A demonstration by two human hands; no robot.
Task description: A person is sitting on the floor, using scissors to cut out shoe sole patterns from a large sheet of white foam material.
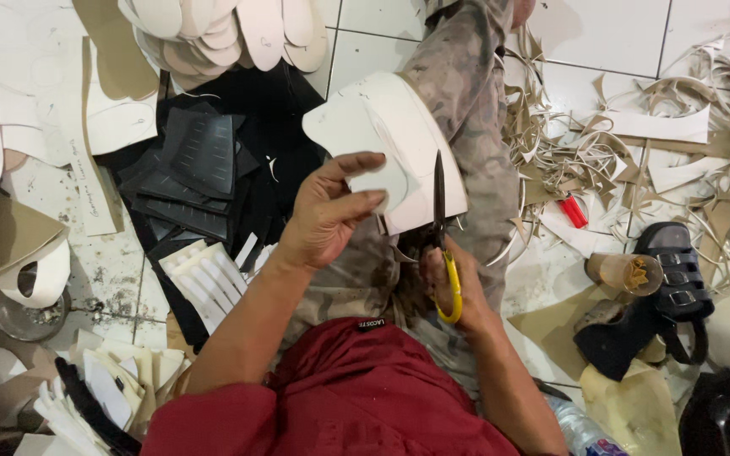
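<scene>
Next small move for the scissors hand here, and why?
Probably close the scissors and push the cut further up the white sheet. The right hand has the blades standing against the sheet's lower edge, and the left hand pinches the sheet taut beside them.

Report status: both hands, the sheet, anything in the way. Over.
Left hand pinching white sheet. Right hand on yellow-handled scissors, blades up at the sheet's edge. Offcuts litter the floor at right; nothing blocking the blades.
</scene>
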